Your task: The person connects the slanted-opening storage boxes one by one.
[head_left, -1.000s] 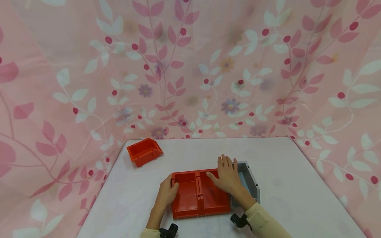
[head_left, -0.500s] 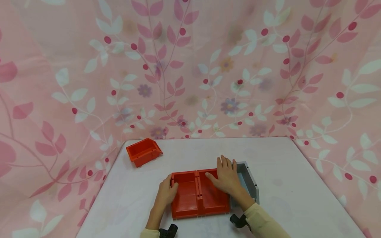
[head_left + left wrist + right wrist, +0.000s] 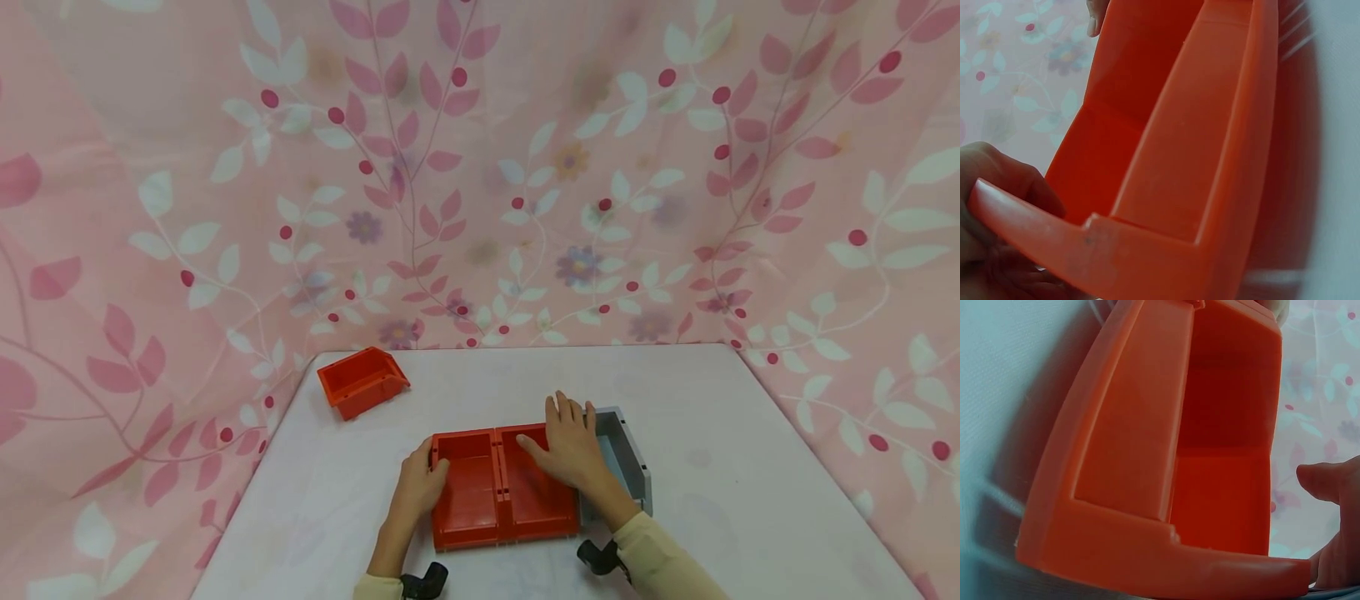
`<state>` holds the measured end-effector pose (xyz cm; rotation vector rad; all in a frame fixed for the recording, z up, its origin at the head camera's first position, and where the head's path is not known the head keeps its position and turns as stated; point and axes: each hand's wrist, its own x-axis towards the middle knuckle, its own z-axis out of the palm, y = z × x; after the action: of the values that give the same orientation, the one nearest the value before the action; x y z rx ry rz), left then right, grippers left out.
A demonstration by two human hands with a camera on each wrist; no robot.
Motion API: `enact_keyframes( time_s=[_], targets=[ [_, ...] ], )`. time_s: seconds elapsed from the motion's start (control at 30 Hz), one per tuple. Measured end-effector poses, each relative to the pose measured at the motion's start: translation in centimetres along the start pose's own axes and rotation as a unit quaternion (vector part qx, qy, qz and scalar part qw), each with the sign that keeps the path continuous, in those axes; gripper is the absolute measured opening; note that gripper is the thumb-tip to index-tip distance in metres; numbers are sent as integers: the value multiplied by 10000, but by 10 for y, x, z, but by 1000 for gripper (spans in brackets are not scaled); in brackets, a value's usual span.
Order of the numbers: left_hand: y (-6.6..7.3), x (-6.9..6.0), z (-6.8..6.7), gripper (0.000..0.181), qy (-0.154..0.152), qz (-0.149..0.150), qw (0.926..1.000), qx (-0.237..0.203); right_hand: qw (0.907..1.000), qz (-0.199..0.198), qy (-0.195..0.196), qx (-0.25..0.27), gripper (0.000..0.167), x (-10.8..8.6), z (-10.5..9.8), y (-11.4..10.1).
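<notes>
A white bench (image 3: 735, 467) carries a lone orange-red storage bin (image 3: 363, 383) at ten o'clock, a side-by-side pair of orange-red storage bins (image 3: 504, 508) near the middle and, at the pair's three o'clock, a gray storage bin (image 3: 628, 458) just beside.

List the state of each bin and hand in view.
Left red-orange rectangular plastic bin: open-topped, empty.
Right red-orange rectangular plastic bin: open-topped, partly covered in head view, nothing visible inside.
Grey rectangular plastic bin: open-topped, partly hidden; contents can't be fully checked.
Far-left orange plastic bin with angled sides: open-topped, empty, apart from the others.
Left hand: grips the left bin's outer wall.
Right hand: fingers extended, thumb spread.
</notes>
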<state>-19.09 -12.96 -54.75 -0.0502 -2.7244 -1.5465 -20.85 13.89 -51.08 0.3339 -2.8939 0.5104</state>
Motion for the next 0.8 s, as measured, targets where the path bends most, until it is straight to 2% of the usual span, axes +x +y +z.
enact_keyframes(
  time_s=[0.27,0.43,0.67,0.8],
  targets=[
    [1,-1,1,41,15,11,10000,-22,9999,-19,106,80,85,-1,2,0],
    [-1,-1,1,38,90,133,9999,30,9997,-80,200,152,84,-1,4,1],
    [-1,-2,0,36,252,498,9984,81,9991,-134,251,321,87,-1,8,5],
    [0,-2,0,36,266,553,9981,48,9987,-132,287,412,87,0,9,7]
  ],
)
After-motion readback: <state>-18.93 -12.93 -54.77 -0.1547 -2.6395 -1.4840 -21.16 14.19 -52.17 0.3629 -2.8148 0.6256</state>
